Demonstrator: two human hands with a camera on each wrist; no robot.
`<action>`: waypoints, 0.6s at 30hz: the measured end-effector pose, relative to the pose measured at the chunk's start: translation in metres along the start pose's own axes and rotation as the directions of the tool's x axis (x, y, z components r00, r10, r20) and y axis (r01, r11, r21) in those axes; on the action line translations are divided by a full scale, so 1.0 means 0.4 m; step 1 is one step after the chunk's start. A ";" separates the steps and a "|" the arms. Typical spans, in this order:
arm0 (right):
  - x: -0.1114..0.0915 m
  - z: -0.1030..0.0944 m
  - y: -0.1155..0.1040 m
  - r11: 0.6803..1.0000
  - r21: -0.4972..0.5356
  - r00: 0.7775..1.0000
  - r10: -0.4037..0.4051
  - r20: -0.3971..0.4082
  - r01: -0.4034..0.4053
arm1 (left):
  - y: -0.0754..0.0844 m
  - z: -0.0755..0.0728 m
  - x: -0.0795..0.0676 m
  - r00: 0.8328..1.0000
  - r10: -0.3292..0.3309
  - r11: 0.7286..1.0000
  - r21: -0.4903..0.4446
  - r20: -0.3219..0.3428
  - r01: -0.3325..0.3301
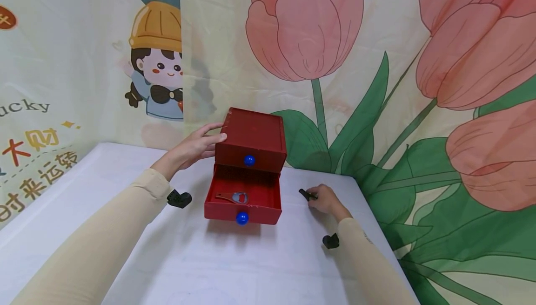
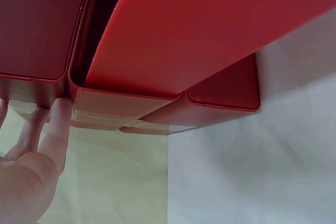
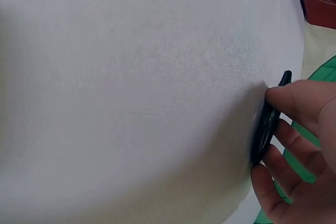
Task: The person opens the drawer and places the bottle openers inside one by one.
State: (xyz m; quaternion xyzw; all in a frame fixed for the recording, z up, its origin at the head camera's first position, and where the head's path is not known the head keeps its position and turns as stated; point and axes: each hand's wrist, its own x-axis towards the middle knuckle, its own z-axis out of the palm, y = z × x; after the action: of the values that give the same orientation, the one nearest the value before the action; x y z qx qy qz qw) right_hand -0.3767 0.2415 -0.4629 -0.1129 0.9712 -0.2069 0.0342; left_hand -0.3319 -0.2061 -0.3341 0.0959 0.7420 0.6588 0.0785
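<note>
A red two-drawer box point(image 1: 255, 130) with blue knobs stands on the table. Its lower drawer point(image 1: 268, 198) is pulled out, and a bottle opener point(image 1: 240, 198) with a brown handle lies inside. The upper drawer is closed. My left hand point(image 1: 197, 145) rests against the box's left side, fingers extended; in the left wrist view the fingertips point(image 2: 61, 106) touch the red wall. To the right of the box, my right hand point(image 1: 325, 200) pinches a small, slim black object point(image 3: 266, 129) between thumb and fingers, low over the table. Its exact kind is unclear.
A white cloth point(image 1: 289, 263) covers the table. Behind it hangs a printed curtain with pink tulips point(image 1: 310, 30) and a cartoon figure point(image 1: 161, 72). Black devices sit by the left wrist point(image 1: 179, 199) and the right wrist point(image 1: 331, 240).
</note>
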 end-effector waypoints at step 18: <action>-0.014 -0.045 -0.034 0.995 -0.047 0.995 -0.085 0.049 0.087 | -0.001 -0.001 0.005 1.000 0.000 1.000 -0.001 0.004 0.000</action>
State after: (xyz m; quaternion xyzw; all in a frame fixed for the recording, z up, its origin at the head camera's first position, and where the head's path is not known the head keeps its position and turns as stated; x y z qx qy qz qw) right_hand -0.3705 0.2376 -0.4408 -0.1604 0.9691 -0.1816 0.0454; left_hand -0.3339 -0.2063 -0.3343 0.0971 0.7415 0.6590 0.0803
